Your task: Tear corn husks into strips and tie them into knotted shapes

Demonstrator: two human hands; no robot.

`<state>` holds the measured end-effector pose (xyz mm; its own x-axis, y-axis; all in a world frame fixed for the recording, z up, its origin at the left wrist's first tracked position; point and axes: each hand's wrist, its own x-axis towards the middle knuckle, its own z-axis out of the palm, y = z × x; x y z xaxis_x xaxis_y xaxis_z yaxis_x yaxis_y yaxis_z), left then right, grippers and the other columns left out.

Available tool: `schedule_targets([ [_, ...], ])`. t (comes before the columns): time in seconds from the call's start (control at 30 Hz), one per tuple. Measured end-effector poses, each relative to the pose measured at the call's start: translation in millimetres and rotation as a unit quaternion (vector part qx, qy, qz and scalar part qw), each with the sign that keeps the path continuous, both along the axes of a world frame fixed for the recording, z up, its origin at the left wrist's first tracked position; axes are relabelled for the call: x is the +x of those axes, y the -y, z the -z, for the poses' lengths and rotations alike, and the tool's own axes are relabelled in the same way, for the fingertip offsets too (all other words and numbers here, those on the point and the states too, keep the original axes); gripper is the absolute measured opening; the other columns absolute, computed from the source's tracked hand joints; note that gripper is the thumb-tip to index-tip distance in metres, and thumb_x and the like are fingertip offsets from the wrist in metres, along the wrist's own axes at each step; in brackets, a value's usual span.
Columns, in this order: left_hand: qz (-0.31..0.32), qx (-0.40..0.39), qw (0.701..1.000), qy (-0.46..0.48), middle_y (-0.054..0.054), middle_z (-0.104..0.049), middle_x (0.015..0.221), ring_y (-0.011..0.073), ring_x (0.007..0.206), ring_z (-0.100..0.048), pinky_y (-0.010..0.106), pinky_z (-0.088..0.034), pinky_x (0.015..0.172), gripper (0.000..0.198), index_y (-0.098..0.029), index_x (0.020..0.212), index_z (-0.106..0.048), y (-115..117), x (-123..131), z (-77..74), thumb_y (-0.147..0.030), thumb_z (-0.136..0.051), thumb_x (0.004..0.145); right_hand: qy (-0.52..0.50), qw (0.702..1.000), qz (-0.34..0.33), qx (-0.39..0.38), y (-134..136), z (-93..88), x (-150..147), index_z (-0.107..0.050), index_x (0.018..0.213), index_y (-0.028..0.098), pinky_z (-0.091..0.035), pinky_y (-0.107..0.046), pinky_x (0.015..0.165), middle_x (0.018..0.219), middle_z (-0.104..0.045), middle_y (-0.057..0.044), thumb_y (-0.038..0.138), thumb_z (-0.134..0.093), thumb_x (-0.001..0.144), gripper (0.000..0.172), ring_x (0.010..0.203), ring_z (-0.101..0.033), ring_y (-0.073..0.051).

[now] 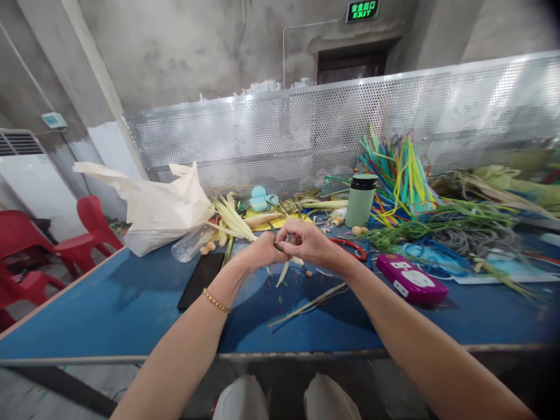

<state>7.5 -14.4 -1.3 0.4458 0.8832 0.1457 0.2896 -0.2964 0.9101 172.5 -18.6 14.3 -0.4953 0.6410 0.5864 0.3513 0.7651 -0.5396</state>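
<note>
My left hand (263, 251) and my right hand (301, 240) meet above the middle of the blue table, fingers closed and pinching together. A narrow dark green strip, like a leaf or stalk (278, 247), shows between the fingertips; most of it is hidden. Pale corn husks (234, 219) spread just behind my left hand; whether they touch it I cannot tell. Under the hands lie thin scraps of peeled husk (283, 274). Closer to me are some dry straw-like strips (308, 306). Behind my right wrist sit red-handled scissors (352, 248), partly covered.
On the left are a white plastic bag (168, 204), a clear bottle (188, 246) and a black phone-like slab (202, 281). A green jar (361, 201), a purple box (411, 279), green stringy bundles (446, 224) and colourful strips (400, 175) stand rightward. A perforated metal screen (245, 140) rises behind.
</note>
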Motion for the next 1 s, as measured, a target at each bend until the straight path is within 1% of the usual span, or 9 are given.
schedule_targets([
  [0.17, 0.002, -0.002, 1.000, 0.026, -0.006, -0.041, 0.056, 0.0049, 0.051, -0.032, 0.022, -0.023, 0.046, 0.017, -0.016, 0.064, -0.051, 0.9, 7.5, 6.3, -0.013, -0.067, 0.057, -0.024, 0.998, -0.011, -0.051, -2.0, -2.1, -1.5, -0.069, 0.080, 0.016, -0.035, -0.024, 0.054, 0.070, -0.058, 0.001, 0.026, -0.063, 0.081, 0.012, 0.059, -0.045, -0.010],
  [0.3, 0.030, -0.003, 0.999, 0.015, -0.006, -0.043, 0.056, 0.0050, 0.050, -0.034, 0.021, -0.023, 0.046, 0.016, -0.016, 0.065, -0.052, 3.6, 10.3, 6.6, -0.015, -0.068, 0.060, -0.048, 0.998, -0.006, -0.040, -1.6, -4.8, -2.5, -0.069, 0.078, 0.015, -0.039, -0.025, 0.059, 0.075, -0.062, -0.002, 0.025, -0.061, 0.082, 0.013, 0.064, -0.051, -0.011],
  [0.43, 0.045, 0.010, 0.998, 0.037, -0.007, -0.041, 0.054, 0.0042, 0.049, -0.031, 0.021, -0.021, 0.045, 0.016, -0.015, 0.064, -0.054, 4.8, 9.5, 5.4, -0.016, -0.069, 0.062, -0.062, 0.998, -0.009, -0.026, -0.8, -8.9, -5.4, -0.070, 0.078, 0.015, -0.041, -0.026, 0.061, 0.077, -0.064, -0.003, 0.029, -0.064, 0.080, 0.015, 0.067, -0.054, -0.013],
  [0.53, 0.032, -0.005, 0.998, 0.061, -0.005, -0.045, 0.054, 0.0053, 0.048, -0.034, 0.023, -0.021, 0.045, 0.018, -0.013, 0.067, -0.060, 3.7, 7.2, 2.6, -0.026, -0.073, 0.066, -0.141, 0.988, 0.058, -0.022, -7.3, -11.5, 2.5, -0.071, 0.080, 0.015, -0.042, -0.027, 0.063, 0.078, -0.067, -0.005, 0.039, -0.062, 0.085, 0.026, 0.070, -0.056, -0.015],
  [0.63, 0.000, 0.002, 0.994, 0.106, -0.004, -0.049, 0.056, 0.0056, 0.049, -0.036, 0.023, -0.023, 0.047, 0.021, -0.013, 0.072, -0.063, 1.5, 5.0, -0.8, -0.030, -0.074, 0.068, -0.165, 0.972, 0.140, -0.091, -17.2, -10.6, 17.7, -0.069, 0.067, 0.015, -0.039, -0.028, 0.055, 0.066, -0.065, -0.007, 0.053, -0.061, 0.085, 0.042, 0.061, -0.054, -0.015],
  [0.7, -0.014, 0.014, 0.992, 0.128, -0.004, -0.050, 0.058, 0.0050, 0.048, -0.035, 0.024, -0.023, 0.048, 0.021, -0.012, 0.073, -0.064, -0.6, 3.9, -1.7, -0.031, -0.074, 0.069, -0.130, 0.969, 0.132, -0.166, -20.8, -8.5, 25.2, -0.069, 0.064, 0.014, -0.035, -0.028, 0.050, 0.062, -0.064, -0.008, 0.060, -0.061, 0.082, 0.050, 0.056, -0.051, -0.014],
  [0.77, -0.015, 0.022, 0.991, 0.132, -0.004, -0.050, 0.058, 0.0048, 0.048, -0.034, 0.024, -0.022, 0.048, 0.021, -0.011, 0.076, -0.066, -2.6, 3.0, -1.2, -0.031, -0.073, 0.070, -0.105, 0.966, 0.100, -0.216, -20.6, -6.2, 27.4, -0.069, 0.063, 0.014, -0.031, -0.027, 0.048, 0.060, -0.062, -0.006, 0.063, -0.063, 0.079, 0.052, 0.052, -0.046, -0.012],
  [0.9, 0.005, 0.031, 0.992, 0.119, -0.003, -0.051, 0.059, 0.0049, 0.048, -0.033, 0.024, -0.021, 0.047, 0.018, -0.012, 0.074, -0.067, -4.3, 2.4, 0.7, -0.029, -0.071, 0.071, -0.142, 0.960, 0.041, -0.239, -14.9, -3.1, 20.7, -0.065, 0.063, 0.015, -0.026, -0.025, 0.048, 0.055, -0.052, 0.002, 0.055, -0.075, 0.069, 0.041, 0.050, -0.038, -0.008],
  [1.0, 0.015, 0.022, 0.992, 0.125, -0.004, -0.048, 0.057, 0.0049, 0.048, -0.033, 0.024, -0.022, 0.047, 0.018, -0.012, 0.069, -0.064, -2.9, 2.6, 0.0, -0.028, -0.071, 0.071, -0.187, 0.954, 0.037, -0.233, -12.1, -1.9, 14.9, -0.063, 0.064, 0.015, -0.026, -0.024, 0.050, 0.055, -0.049, 0.004, 0.049, -0.077, 0.065, 0.037, 0.051, -0.037, -0.008],
])
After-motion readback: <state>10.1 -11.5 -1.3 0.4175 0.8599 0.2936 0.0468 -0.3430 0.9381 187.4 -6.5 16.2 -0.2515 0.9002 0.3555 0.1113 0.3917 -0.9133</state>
